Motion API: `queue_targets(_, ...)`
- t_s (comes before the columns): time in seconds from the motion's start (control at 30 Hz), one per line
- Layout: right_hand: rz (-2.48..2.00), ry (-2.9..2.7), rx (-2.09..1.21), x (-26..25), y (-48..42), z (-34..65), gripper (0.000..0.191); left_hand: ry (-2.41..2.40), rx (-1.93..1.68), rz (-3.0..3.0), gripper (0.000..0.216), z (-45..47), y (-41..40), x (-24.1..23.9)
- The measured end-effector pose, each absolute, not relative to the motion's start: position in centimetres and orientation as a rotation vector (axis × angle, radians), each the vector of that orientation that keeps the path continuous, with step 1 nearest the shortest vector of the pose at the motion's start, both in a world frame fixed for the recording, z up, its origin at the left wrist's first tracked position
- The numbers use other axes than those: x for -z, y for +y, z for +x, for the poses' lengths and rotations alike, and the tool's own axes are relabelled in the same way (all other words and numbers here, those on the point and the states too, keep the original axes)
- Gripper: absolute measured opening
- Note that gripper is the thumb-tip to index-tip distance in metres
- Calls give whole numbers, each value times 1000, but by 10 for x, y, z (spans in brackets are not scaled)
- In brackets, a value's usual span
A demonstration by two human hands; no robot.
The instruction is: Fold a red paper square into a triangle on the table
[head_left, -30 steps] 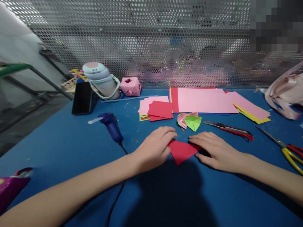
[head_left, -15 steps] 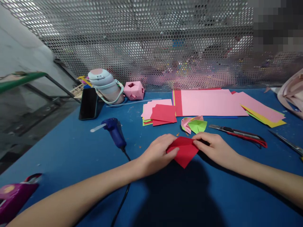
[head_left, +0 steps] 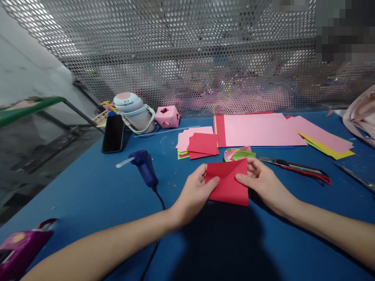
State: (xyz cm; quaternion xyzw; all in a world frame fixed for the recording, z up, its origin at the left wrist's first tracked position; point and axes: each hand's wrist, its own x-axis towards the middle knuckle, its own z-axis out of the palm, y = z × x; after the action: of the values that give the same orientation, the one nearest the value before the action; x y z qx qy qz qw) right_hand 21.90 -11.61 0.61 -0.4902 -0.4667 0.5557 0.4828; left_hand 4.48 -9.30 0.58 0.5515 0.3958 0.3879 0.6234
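Both my hands hold one red paper square (head_left: 227, 182), lifted a little above the blue table (head_left: 88, 195) at its middle. My left hand (head_left: 195, 191) pinches the sheet's left edge, thumb on top. My right hand (head_left: 263, 181) pinches the right edge the same way. A diagonal crease runs across the sheet. Just behind it lie folded pink and green paper pieces (head_left: 238, 153).
A blue glue gun (head_left: 143, 168) with its cord lies to the left. Behind are a stack of small red and pink squares (head_left: 199, 142), large pink sheets (head_left: 258, 128), a pink paper cube (head_left: 166, 116), a bottle (head_left: 131, 111), a phone (head_left: 113, 132). A utility knife (head_left: 295, 168) lies at right.
The red paper was a folded triangle pressed flat on the table; both hands have opened it into a square and lifted it off the surface.
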Motion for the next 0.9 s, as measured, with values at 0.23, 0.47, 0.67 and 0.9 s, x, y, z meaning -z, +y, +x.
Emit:
queue_targets(0.23, -1319, -1479, -1379, -9, -118, 224, 20, 990, -841, 1165, 18, 44, -96, -6)
queue_targets(0.47, -1421, -1936, -952, -9, -110, 243, 36, 1081, -643, 1912, 9, 32, -80, 0)
queue_targets(0.67, -1160, -2347, -413, -1, -115, 243, 12, 1018, -486, 2319, 12, 25, -72, -2)
queue_targets(0.9, -1134, -2247, -359, 4, -112, 235, 4, 892, -446, 2422, 15, 25, -68, -4)
